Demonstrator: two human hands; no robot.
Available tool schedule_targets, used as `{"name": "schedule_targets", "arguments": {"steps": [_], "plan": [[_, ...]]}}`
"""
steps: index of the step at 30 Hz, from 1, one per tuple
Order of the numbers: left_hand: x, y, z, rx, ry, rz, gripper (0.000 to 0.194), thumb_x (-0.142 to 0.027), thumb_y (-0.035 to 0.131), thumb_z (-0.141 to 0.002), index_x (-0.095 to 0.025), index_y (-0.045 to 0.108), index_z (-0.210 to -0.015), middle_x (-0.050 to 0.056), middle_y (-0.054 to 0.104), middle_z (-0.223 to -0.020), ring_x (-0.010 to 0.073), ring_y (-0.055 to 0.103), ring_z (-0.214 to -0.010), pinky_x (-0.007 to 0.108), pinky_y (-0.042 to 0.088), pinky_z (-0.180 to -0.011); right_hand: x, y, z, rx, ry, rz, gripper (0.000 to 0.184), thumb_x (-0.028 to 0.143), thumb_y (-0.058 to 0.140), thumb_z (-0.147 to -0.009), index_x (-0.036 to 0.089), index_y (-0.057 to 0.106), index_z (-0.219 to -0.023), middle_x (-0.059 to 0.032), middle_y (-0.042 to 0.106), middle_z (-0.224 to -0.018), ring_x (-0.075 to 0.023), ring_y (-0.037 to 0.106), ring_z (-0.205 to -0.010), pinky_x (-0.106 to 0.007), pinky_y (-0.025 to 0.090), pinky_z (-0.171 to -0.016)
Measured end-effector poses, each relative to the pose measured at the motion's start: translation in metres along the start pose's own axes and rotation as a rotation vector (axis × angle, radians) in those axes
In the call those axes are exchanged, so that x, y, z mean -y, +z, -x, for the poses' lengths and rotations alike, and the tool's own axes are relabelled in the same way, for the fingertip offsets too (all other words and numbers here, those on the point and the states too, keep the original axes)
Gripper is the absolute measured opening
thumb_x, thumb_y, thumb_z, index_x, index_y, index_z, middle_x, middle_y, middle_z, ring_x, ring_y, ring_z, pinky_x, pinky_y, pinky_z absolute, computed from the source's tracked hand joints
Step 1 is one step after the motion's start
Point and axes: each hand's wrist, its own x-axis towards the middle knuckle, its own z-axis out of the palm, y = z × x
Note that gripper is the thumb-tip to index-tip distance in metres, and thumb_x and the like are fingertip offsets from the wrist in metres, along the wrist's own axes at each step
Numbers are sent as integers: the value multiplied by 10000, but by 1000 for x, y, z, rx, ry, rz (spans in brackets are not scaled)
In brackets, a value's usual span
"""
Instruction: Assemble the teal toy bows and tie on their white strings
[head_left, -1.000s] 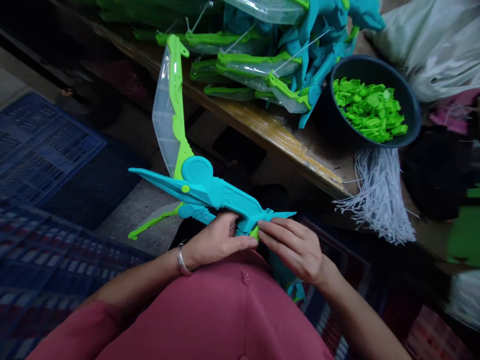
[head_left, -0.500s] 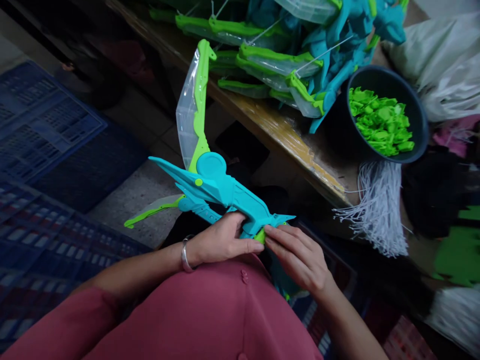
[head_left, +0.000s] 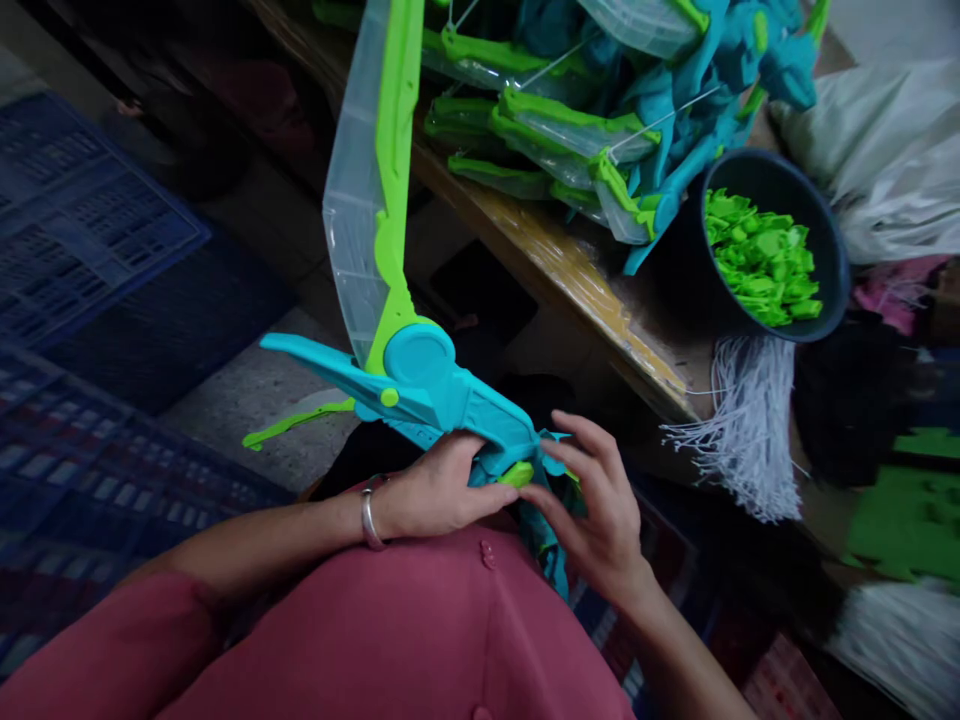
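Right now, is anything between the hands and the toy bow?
Nothing visible. The left hand already grips the toy bow, and the right hand touches its rear end by the green tab.

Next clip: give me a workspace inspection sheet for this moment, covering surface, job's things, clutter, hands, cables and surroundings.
Surface: wooden bench, worn along its edge, loaded with parts.
Job's things: teal toy crossbow with a green and clear limb, held over the lap; small green piece at its rear end.
Clutter: pile of finished bows; dark bucket of green parts; bundle of white strings.
Hands: left hand grips the crossbow body, thumb by the green piece; right hand, fingers spread, touches the rear end.
Cables: nothing seen.
Surroundings: blue crates on the floor at left; white bags at right.
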Motion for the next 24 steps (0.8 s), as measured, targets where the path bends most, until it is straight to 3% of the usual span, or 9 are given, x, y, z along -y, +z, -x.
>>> {"name": "schedule_targets", "arguments": {"steps": [2,5,8,13,18,21,24], "plan": [[1,1,2,26,19,-3,294,-270,645,-831,-169,650,-1107,68,702,-1090,257,643,-994,414,512,-942,-2,-1,-4,114,194,-176,560,381,749,-913,254,521,-1409,-138,515,-1452,-314,516,-1332,-474,507,-1057],[6,2,5,36,44,10,357,-289,646,-845,-167,620,-1180,97,685,-1195,277,629,-1111,439,486,-1017,-7,0,-7,328,429,-514,598,495,729,-908,290,504,-1422,-80,616,-1339,-276,620,-1185,-396,549,-969],[9,4,8,16,43,1,345,-310,638,-857,-172,611,-1173,111,685,-1201,292,621,-1148,471,468,-1055,-5,1,-10,341,562,-644,571,472,750,-888,298,529,-1384,-41,670,-1212,-246,649,-1066,-354,546,-894],[6,6,11,-28,66,48,347,-311,624,-869,-156,606,-1178,143,687,-1228,303,630,-1151,480,478,-1044,8,0,-15,298,573,-628,480,401,747,-891,295,565,-1322,-16,679,-1127,-216,634,-1008,-319,505,-854],[5,8,7,-73,110,77,154,-229,593,-864,-165,653,-990,68,719,-948,224,646,-853,401,539,-862,9,2,-19,232,474,-530,423,379,742,-902,281,585,-1282,-18,665,-1159,-209,620,-1020,-318,476,-872],[9,10,1,-36,50,188,221,-237,656,-852,-160,657,-1058,77,716,-1035,242,649,-945,418,524,-921,6,2,-20,277,509,-484,416,404,731,-903,262,580,-1263,-16,672,-1069,-191,615,-904,-307,485,-802],[12,9,-2,1,-49,488,369,-288,700,-875,-190,599,-1216,92,685,-1203,268,650,-1077,432,535,-945,4,-7,-20,251,577,-437,565,451,678,-936,262,444,-1414,-51,629,-1215,-200,611,-979,-323,498,-852]]}}
